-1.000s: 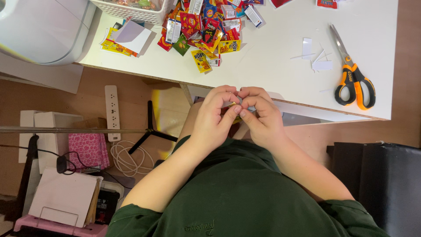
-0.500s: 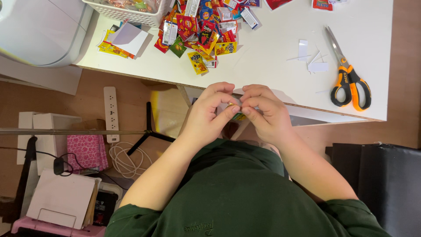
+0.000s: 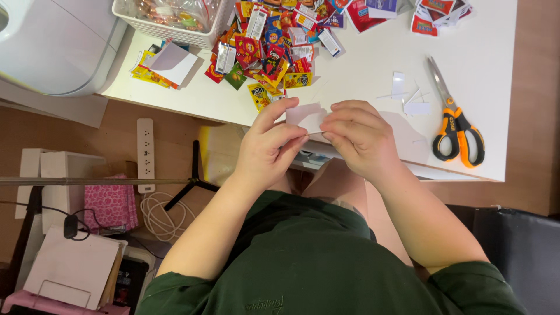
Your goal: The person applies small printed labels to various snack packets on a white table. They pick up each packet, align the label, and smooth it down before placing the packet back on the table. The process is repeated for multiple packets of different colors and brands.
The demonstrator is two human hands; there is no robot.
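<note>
Both of my hands pinch a small white piece of paper [image 3: 306, 116] over the near edge of the white table [image 3: 361, 76]. My left hand [image 3: 271, 146] grips its left side with thumb and fingers. My right hand [image 3: 359, 137] holds its right side, fingers curled over it. Most of the paper is hidden behind my fingers. Orange-and-black scissors [image 3: 458, 125] lie shut on the table to the right of my right hand. A pile of colourful small packets [image 3: 274, 46] lies beyond my left hand.
White paper scraps [image 3: 408, 96] lie near the scissors. A white basket [image 3: 172, 20] and a white appliance [image 3: 55, 44] stand at the table's left. On the floor lie a power strip [image 3: 144, 154], cables, a pink cloth [image 3: 111, 204] and boxes.
My hands have lifted from below the table edge up over it, and the white paper now shows between my fingers.
</note>
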